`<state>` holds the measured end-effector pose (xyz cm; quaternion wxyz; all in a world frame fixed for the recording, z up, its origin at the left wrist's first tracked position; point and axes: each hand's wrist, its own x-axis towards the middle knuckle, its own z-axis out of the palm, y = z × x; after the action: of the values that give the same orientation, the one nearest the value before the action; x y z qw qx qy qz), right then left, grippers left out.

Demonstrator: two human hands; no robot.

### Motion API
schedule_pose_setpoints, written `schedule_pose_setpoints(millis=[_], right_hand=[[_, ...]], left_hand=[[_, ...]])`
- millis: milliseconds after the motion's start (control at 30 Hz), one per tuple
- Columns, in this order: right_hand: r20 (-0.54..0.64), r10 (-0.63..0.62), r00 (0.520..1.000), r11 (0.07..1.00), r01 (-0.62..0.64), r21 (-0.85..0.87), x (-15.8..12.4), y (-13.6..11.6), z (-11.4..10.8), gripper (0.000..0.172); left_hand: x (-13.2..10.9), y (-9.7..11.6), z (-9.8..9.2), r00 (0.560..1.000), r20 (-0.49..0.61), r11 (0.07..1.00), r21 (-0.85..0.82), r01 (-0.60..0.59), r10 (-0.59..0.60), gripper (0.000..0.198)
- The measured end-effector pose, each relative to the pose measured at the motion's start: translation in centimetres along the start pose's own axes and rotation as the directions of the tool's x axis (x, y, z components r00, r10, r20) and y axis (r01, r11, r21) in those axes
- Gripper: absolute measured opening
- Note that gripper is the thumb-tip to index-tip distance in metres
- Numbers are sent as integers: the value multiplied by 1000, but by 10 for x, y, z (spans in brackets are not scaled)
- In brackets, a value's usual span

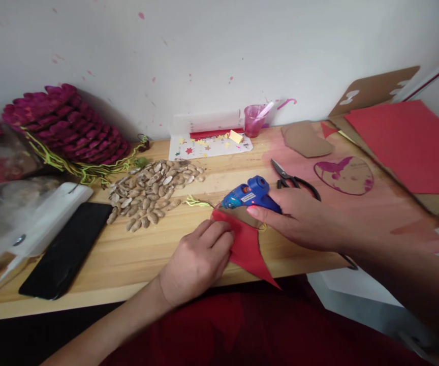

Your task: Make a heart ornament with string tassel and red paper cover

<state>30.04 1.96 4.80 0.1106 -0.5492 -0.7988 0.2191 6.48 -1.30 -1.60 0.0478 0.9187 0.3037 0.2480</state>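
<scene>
My right hand is wrapped round a blue hot glue gun, whose nozzle points left at the top edge of a red paper piece. That red piece lies over a brown cardboard shape at the table's front edge, one pointed corner hanging past it. My left hand has its fingers curled onto the red paper's left side, gripping it. Yellow-green string sticks out by the nozzle. Black-handled scissors lie just behind my right hand. My left fingertips are partly hidden.
Left of my hands is a pile of peanut shells, with a black phone and white power strip nearer. Behind stand a magenta shell-covered piece and a pink cup. A cardboard heart and red sheets lie right.
</scene>
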Motion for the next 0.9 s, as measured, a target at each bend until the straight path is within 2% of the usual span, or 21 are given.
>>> schedule_pose_setpoints(millis=[233, 567, 900], right_hand=[[0, 40, 999, 999, -40, -35, -1, 0, -2, 52], [22, -9, 1000, 1000, 9, -8, -4, -3, -7, 44], [0, 47, 999, 999, -47, -13, -9, -1, -9, 41]], left_hand=[[0, -1, 1, 1000, -9, 1000, -10, 5, -5, 15], [0, -1, 0, 1000, -5, 1000, -5, 23, -23, 15], [0, 0, 2, 1000, -16, 1000, -15, 23, -23, 16]])
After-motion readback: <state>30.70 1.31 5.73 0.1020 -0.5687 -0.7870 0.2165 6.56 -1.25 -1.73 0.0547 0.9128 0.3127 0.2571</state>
